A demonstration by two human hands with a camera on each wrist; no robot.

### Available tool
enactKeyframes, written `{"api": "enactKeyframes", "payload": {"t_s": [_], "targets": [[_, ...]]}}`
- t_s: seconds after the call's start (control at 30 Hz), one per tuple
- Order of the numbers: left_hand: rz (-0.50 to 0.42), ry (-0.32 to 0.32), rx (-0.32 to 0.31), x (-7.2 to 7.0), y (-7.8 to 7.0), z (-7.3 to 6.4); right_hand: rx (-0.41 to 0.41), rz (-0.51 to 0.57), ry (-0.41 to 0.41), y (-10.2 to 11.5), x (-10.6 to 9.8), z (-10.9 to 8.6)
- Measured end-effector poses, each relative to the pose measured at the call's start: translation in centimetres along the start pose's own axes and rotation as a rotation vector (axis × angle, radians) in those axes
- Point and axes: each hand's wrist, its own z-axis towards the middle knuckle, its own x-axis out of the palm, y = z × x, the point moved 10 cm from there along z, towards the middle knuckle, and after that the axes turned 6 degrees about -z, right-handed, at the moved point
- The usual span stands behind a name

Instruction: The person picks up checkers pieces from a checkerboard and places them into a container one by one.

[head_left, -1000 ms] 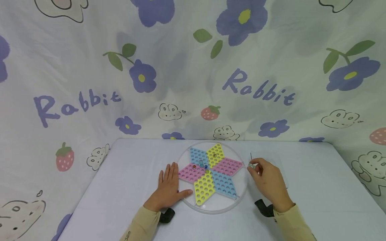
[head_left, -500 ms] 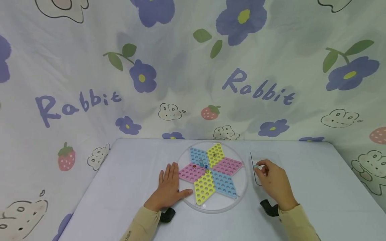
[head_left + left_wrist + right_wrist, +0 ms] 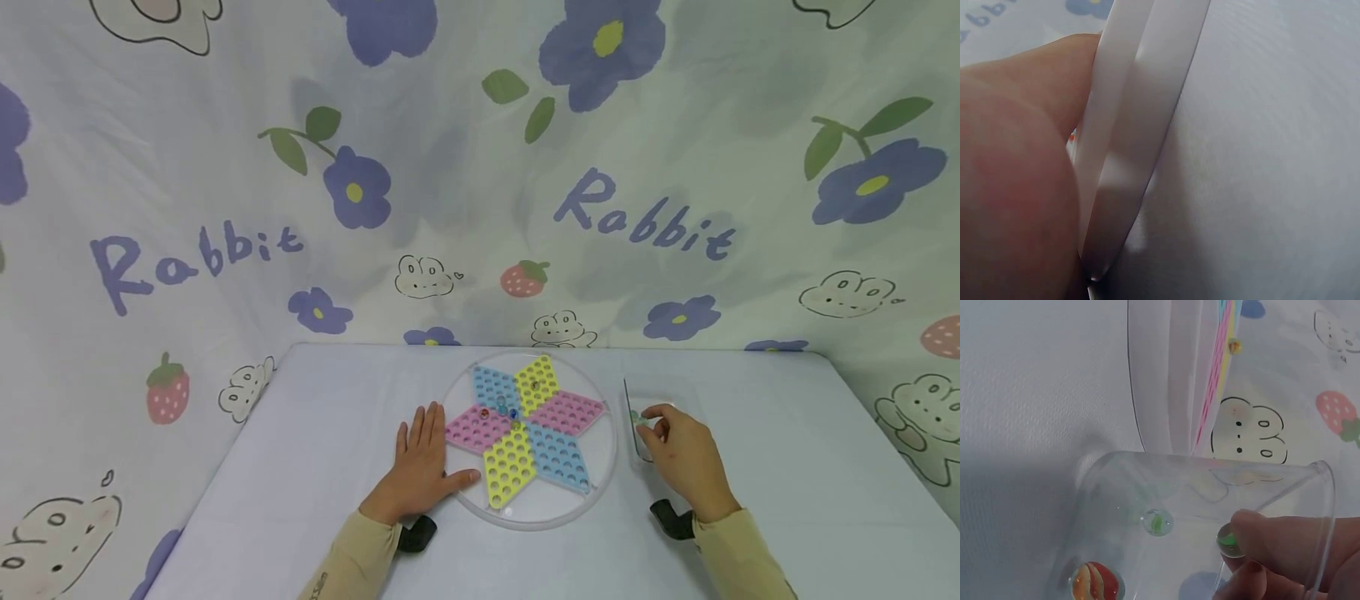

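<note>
A round Chinese checkers board [image 3: 555,454] with a pink, yellow and blue star lies on the table. Several marbles, among them a red one [image 3: 484,413] and a dark blue one [image 3: 513,413], sit in its holes. My left hand [image 3: 416,479] rests on the board's left edge, fingers straight and thumb spread. My right hand [image 3: 686,458] reaches into a clear plastic box [image 3: 1179,478] right of the board, pinching a green marble [image 3: 1229,542] between thumb and finger. Inside the box are another green-streaked marble [image 3: 1157,522] and a red, orange and white one [image 3: 1094,582].
The white table [image 3: 795,467] ends at a patterned cloth [image 3: 450,142] hanging behind it. Black wrist mounts [image 3: 417,535] sit under both wrists, the right one [image 3: 672,520] low over the tabletop.
My right hand has moved right, from near the board's right edge to the clear box, and then slightly down. The left hand and the board stay where they were.
</note>
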Motion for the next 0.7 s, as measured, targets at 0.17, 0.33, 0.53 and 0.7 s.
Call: {"api": "enactKeyframes", "payload": {"t_s": [0.17,0.33,0.53,0.7], "targets": [[-0.005,0.002,-0.001,-0.1,0.0,0.0,0.015,-0.021,0.055,-0.1,0.5,0.1],[-0.014,0.001,0.0,-0.1,-0.1,0.0,0.02,-0.05,0.099,-0.2,0.9,0.1],[-0.018,-0.008,0.001,0.0,0.0,0.0,0.028,-0.053,0.112,-0.3,1.1,0.2],[-0.017,-0.001,-0.003,0.4,0.3,0.1,0.03,-0.039,0.074,-0.1,0.7,0.1]]}}
